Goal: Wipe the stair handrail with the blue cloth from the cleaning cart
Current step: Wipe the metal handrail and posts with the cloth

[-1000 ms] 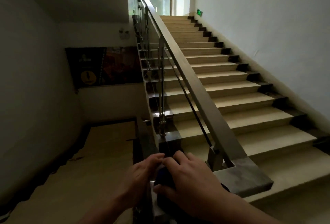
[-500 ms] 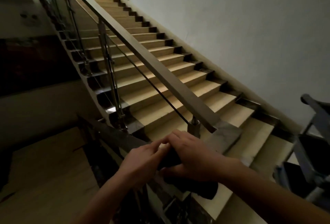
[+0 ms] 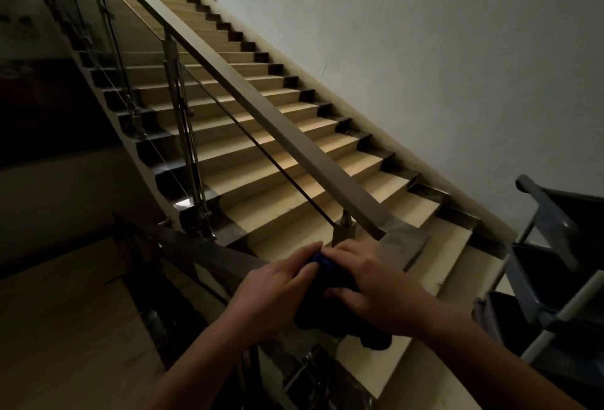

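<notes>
We grip blue cloth (image 3: 330, 274) between left hand (image 3: 273, 298) and right hand (image 3: 376, 292); handrail (image 3: 261, 109) climbs up-left ahead (right hand nearer its low end).

The handrail (image 3: 248, 99) runs bare up the flight; the cleaning cart (image 3: 552, 279) crowds the right side.

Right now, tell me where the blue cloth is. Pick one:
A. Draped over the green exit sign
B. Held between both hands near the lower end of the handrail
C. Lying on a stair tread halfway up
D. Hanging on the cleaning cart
B: the blue cloth is bunched between the left hand and the right hand, just below the lower end of the handrail; the cleaning cart stands apart at the right.
</notes>
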